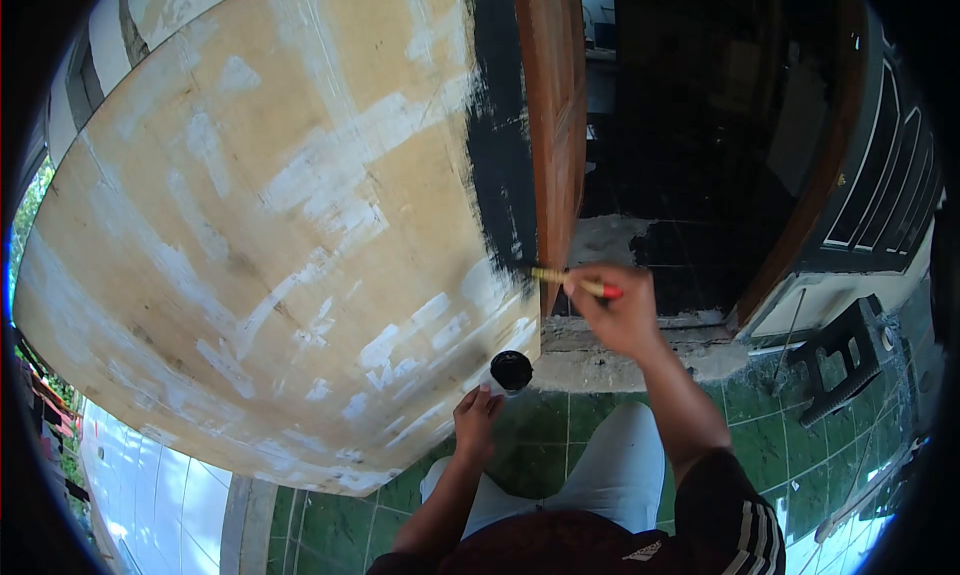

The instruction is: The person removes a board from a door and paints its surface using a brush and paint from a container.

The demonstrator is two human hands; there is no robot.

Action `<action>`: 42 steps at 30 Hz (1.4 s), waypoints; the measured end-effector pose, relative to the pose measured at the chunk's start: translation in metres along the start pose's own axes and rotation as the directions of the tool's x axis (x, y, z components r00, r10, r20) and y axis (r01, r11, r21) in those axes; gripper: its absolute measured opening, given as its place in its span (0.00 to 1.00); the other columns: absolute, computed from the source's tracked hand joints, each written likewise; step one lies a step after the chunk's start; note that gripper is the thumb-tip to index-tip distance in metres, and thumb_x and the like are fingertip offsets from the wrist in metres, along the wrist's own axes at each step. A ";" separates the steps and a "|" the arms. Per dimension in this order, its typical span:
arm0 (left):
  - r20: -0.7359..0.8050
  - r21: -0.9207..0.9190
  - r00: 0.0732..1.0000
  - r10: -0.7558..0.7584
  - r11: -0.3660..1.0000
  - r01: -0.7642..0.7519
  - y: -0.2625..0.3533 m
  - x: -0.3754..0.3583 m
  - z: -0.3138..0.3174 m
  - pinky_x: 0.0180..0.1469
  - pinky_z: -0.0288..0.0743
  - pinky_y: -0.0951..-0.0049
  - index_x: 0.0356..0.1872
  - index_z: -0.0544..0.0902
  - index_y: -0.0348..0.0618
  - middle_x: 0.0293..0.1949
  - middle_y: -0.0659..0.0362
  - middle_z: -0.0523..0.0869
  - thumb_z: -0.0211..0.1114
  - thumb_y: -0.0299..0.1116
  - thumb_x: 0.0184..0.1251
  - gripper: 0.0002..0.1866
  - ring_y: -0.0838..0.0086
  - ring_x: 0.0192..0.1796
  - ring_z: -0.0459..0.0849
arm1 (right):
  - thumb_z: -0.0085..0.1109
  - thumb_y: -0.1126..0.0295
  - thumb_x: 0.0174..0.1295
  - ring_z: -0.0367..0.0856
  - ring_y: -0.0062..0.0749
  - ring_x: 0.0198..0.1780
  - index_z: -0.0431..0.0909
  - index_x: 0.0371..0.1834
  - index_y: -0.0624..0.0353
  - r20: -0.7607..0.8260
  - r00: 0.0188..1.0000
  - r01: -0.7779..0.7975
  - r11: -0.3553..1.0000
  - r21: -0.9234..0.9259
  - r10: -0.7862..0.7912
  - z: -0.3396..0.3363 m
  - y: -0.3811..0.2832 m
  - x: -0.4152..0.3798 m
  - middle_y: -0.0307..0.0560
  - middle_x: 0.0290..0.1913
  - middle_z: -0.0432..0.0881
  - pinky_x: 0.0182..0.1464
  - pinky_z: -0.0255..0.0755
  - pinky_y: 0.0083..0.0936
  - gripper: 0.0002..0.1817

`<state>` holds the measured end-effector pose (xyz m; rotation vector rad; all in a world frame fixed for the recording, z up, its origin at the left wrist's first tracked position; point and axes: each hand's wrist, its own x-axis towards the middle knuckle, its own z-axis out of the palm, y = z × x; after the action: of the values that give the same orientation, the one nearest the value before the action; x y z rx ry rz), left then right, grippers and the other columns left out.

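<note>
My right hand (618, 305) is closed around a paintbrush (580, 280) with a yellowish handle and a red end. The brush's bristle end meets the wall beside the wooden door frame, at the lower tip of a dark painted strip (500, 145). Held low in front of my knees, a small cup of black paint (511, 372) is gripped by my left hand (477, 415). The wall (300, 175) to the left is yellowish with white filler patches.
A brown wooden door frame (552, 105) borders the dark doorway (690, 155). Past the sill (620, 365), a dark plastic stool (845, 360) stands on the green tiles (755, 405) at right. A thin stick (788, 340) leans near it.
</note>
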<state>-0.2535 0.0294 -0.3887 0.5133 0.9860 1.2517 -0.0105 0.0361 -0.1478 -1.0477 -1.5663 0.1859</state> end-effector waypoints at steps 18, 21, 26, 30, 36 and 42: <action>-0.044 0.006 0.999 0.022 1.000 -0.022 -0.004 -0.008 -0.049 0.54 0.82 0.68 0.49 0.79 0.33 0.42 0.55 0.85 0.62 0.34 0.75 0.13 0.69 0.45 0.86 | 0.66 0.70 0.61 0.89 0.32 0.40 0.86 0.42 0.63 -0.178 0.979 0.096 0.995 -0.041 -0.102 0.022 0.093 0.083 0.54 0.36 0.88 0.43 0.79 0.27 0.10; -0.049 0.011 0.998 0.026 1.000 -0.025 -0.006 -0.009 -0.051 0.54 0.82 0.69 0.48 0.81 0.32 0.40 0.56 0.85 0.62 0.35 0.75 0.14 0.71 0.44 0.86 | 0.66 0.71 0.59 0.90 0.35 0.41 0.86 0.42 0.63 0.039 0.996 -0.073 0.986 -0.147 0.080 0.010 0.102 0.067 0.56 0.36 0.88 0.44 0.80 0.28 0.10; -0.065 0.047 0.997 0.030 0.999 -0.027 -0.005 -0.013 -0.047 0.54 0.81 0.70 0.48 0.81 0.31 0.40 0.56 0.86 0.62 0.36 0.76 0.15 0.71 0.44 0.86 | 0.65 0.72 0.60 0.89 0.26 0.37 0.87 0.41 0.61 0.061 0.991 0.129 0.952 -0.279 -0.116 -0.015 0.064 0.146 0.51 0.35 0.89 0.41 0.80 0.26 0.08; -0.051 0.052 0.998 0.033 0.998 -0.030 -0.001 -0.015 -0.039 0.54 0.82 0.68 0.49 0.80 0.32 0.41 0.55 0.85 0.62 0.34 0.75 0.14 0.69 0.45 0.86 | 0.67 0.70 0.62 0.85 0.21 0.38 0.88 0.42 0.60 -0.221 0.949 0.215 0.974 -0.074 -0.226 -0.043 0.007 0.219 0.44 0.35 0.89 0.42 0.77 0.21 0.08; -0.019 0.055 1.000 0.024 0.998 -0.023 -0.004 -0.016 -0.035 0.56 0.82 0.67 0.50 0.79 0.32 0.43 0.54 0.85 0.62 0.34 0.75 0.13 0.69 0.45 0.86 | 0.68 0.67 0.63 0.86 0.25 0.41 0.88 0.41 0.58 -0.198 0.973 0.133 0.989 0.067 -0.117 -0.022 0.057 0.184 0.46 0.37 0.89 0.46 0.76 0.24 0.08; -0.028 0.083 0.999 0.041 0.996 -0.038 0.000 -0.019 -0.044 0.54 0.82 0.69 0.49 0.81 0.30 0.41 0.55 0.86 0.63 0.36 0.75 0.16 0.71 0.44 0.86 | 0.66 0.71 0.59 0.88 0.31 0.43 0.88 0.39 0.57 0.153 0.988 0.025 0.985 -0.174 0.002 -0.043 0.076 0.168 0.47 0.38 0.89 0.48 0.78 0.28 0.07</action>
<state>-0.2907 0.0032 -0.4054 0.5823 1.0605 1.2606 0.0798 0.1794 -0.0631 -1.1839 -1.7516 0.1247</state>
